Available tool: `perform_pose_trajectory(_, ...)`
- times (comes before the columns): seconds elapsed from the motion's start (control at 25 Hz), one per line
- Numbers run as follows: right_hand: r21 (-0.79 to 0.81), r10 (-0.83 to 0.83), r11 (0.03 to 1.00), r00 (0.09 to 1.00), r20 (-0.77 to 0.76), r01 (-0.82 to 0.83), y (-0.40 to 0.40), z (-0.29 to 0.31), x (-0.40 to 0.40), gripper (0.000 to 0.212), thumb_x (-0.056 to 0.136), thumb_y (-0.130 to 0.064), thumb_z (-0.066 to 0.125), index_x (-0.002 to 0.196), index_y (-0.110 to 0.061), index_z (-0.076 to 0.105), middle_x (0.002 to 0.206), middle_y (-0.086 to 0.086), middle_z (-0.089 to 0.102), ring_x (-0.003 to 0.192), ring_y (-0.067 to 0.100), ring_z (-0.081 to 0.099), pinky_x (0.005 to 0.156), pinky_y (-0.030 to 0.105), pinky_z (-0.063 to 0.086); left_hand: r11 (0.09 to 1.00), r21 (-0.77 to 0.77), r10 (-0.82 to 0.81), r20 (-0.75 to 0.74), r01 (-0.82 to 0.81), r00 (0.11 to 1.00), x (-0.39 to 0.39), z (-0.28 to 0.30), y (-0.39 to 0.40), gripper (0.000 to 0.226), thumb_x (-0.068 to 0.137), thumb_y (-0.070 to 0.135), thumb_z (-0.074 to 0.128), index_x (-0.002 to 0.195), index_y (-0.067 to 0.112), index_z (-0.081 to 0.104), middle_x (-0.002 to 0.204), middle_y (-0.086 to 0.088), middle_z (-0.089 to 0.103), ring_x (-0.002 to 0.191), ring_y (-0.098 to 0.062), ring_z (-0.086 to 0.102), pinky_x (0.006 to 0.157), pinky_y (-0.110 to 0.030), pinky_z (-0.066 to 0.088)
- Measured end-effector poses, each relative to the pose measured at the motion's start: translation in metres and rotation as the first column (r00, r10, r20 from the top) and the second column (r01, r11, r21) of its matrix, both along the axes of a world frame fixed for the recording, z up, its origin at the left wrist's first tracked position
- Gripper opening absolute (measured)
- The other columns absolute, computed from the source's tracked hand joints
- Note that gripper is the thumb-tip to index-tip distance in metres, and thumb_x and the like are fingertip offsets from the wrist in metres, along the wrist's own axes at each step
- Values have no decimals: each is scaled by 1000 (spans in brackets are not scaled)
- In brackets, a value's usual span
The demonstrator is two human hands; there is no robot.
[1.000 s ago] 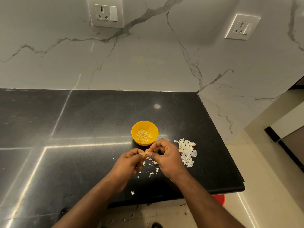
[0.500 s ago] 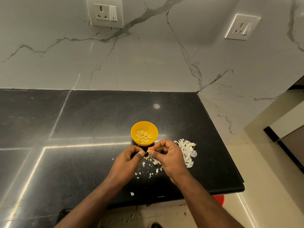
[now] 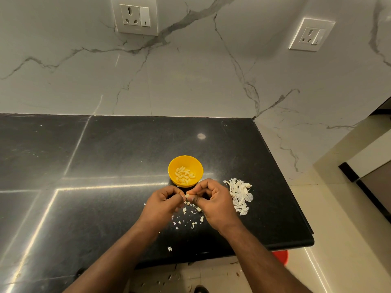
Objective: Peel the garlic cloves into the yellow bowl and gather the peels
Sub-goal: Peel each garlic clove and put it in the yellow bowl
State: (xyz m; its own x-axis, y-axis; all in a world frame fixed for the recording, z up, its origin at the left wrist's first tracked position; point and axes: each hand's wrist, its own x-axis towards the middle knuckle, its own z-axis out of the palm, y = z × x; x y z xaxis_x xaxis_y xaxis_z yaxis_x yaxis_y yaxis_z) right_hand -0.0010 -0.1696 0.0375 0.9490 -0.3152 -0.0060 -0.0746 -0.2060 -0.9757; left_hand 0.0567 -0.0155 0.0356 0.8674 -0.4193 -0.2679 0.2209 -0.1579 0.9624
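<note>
A small yellow bowl (image 3: 195, 166) stands on the black counter and holds several peeled garlic cloves (image 3: 184, 174). Just in front of it my left hand (image 3: 164, 203) and my right hand (image 3: 213, 200) meet, fingertips pinched together on one small garlic clove (image 3: 187, 196). Only the clove's pale tip shows between the fingers. A pile of white peels (image 3: 240, 194) lies to the right of my right hand. Small peel scraps (image 3: 187, 220) are scattered on the counter under and between my hands.
The black counter (image 3: 105, 166) ends at a front edge near my forearms and a right edge past the peel pile. One stray peel (image 3: 169, 248) lies near the front edge. Marble wall with two sockets behind. A red object (image 3: 281, 255) shows on the floor below.
Both hands stay pinched together on the clove in front of the bowl, shifting only slightly. More small peel scraps lie under the hands than one second ago.
</note>
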Motion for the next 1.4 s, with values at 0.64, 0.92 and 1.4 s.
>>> perform_pose_trajectory(0.64, 155, -44, 986, 993, -105, 60, 0, -3, 0, 18, 81, -2, 80, 88, -12, 66, 83, 13, 74, 80, 21, 70, 80, 37, 61, 958, 270, -53, 486, -93, 873, -14, -3, -1, 17, 91, 19, 68, 77, 28, 62, 68, 15, 61, 62, -4, 54, 55, -16, 41)
perform_pose_trajectory(0.92, 333, -53, 940, 996, -74, 75, -3, -3, -2, 17, 82, 5, 75, 89, -7, 66, 89, 18, 74, 83, 26, 69, 77, 34, 58, 958, 260, -21, 489, -123, 872, -13, -5, 0, 17, 90, 17, 69, 77, 26, 63, 68, 10, 61, 63, -6, 55, 56, -16, 42)
perform_pose_trajectory(1.4, 152, -72, 985, 995, -65, 81, -3, -3, -2, 22, 79, 2, 80, 92, -4, 64, 86, 8, 77, 89, 28, 73, 85, 45, 60, 879, 476, -181, 277, 28, 944, -8, -9, 9, 15, 92, 24, 64, 83, 34, 70, 71, 12, 68, 64, -1, 61, 57, -13, 42)
